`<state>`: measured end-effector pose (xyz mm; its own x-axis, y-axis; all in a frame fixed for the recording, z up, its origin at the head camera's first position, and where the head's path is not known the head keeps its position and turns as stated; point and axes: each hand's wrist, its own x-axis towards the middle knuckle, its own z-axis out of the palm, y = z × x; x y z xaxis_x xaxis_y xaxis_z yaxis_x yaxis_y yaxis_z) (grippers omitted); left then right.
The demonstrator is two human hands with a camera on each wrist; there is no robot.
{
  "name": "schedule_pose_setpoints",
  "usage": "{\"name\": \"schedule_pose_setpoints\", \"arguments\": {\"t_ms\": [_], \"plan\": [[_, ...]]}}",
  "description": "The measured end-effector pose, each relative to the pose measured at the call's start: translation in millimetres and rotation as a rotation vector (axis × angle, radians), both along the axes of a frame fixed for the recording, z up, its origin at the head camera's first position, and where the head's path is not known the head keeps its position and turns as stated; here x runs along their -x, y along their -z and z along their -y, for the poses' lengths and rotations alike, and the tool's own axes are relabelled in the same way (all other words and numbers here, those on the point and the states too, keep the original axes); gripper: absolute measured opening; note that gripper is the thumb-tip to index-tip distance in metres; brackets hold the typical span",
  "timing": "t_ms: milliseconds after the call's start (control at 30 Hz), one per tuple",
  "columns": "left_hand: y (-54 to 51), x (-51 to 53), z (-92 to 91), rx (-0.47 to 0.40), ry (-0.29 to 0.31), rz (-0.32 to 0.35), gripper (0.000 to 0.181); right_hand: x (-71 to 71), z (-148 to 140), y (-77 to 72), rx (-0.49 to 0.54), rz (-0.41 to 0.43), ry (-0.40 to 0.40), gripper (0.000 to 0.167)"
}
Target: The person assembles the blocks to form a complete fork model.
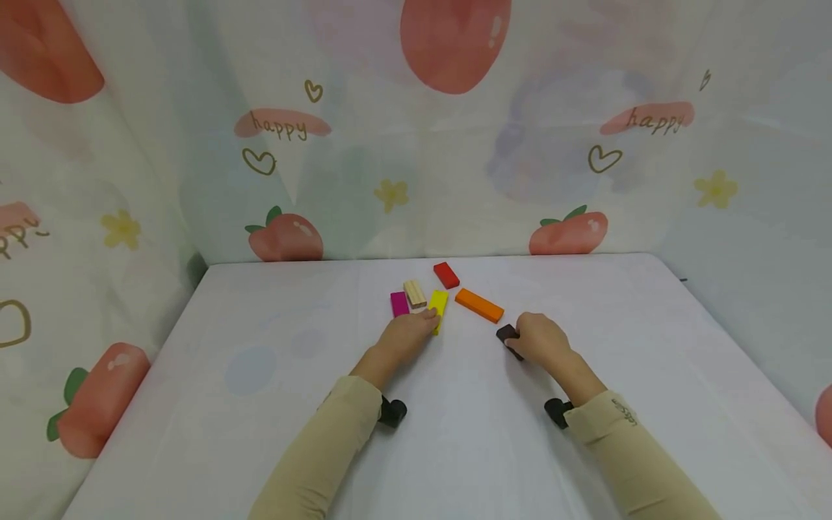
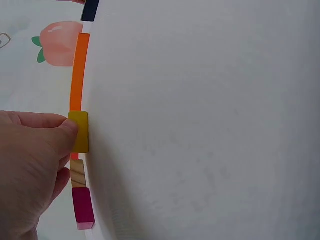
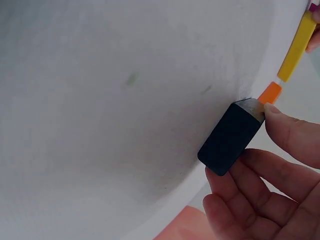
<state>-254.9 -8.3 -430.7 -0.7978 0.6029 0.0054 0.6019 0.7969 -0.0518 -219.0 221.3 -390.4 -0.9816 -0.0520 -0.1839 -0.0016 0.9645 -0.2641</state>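
My left hand (image 1: 404, 338) pinches the yellow block (image 1: 438, 303) between thumb and fingers; the left wrist view shows the thumb tip on the yellow block (image 2: 80, 132). My right hand (image 1: 544, 339) holds a black block (image 1: 509, 335) near the table surface, and in the right wrist view thumb and fingers grip the black block (image 3: 231, 137) at its edges. Between the hands lies an orange block (image 1: 479, 305). Just left of the yellow one are a wooden block (image 1: 414, 294) and a magenta block (image 1: 399, 303), partly behind my left hand. A red block (image 1: 445, 275) lies farther back.
The white table (image 1: 260, 448) reaches back to a patterned cloth (image 1: 416, 144), which also hangs at both sides. Black devices sit at both wrists, the left device (image 1: 393, 412) and the right device (image 1: 557, 412), beside the beige sleeves.
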Motion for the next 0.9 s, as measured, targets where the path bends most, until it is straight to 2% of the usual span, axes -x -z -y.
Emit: {"name": "schedule_pose_setpoints", "arguments": {"t_ms": [133, 600, 833, 900], "plan": [[-0.6, -2.1, -1.8, 0.013, 0.004, -0.033, 0.038, -2.8, 1.9, -1.0, 0.003, -0.005, 0.009, 0.023], [-3.2, -15.0, -4.9, 0.023, -0.005, -0.047, 0.035, -12.8, 10.5, -3.3, 0.009, 0.016, 0.026, 0.025], [-4.5, -23.4, -11.4, 0.06, -0.01, -0.121, 0.028, -18.3, 17.2, -2.7, -0.015, 0.048, 0.042, 0.027], [-4.6, -25.3, -13.0, 0.07, -0.019, -0.124, 0.03, -20.0, 19.6, -3.2, -0.024, 0.051, 0.046, 0.028]]}}
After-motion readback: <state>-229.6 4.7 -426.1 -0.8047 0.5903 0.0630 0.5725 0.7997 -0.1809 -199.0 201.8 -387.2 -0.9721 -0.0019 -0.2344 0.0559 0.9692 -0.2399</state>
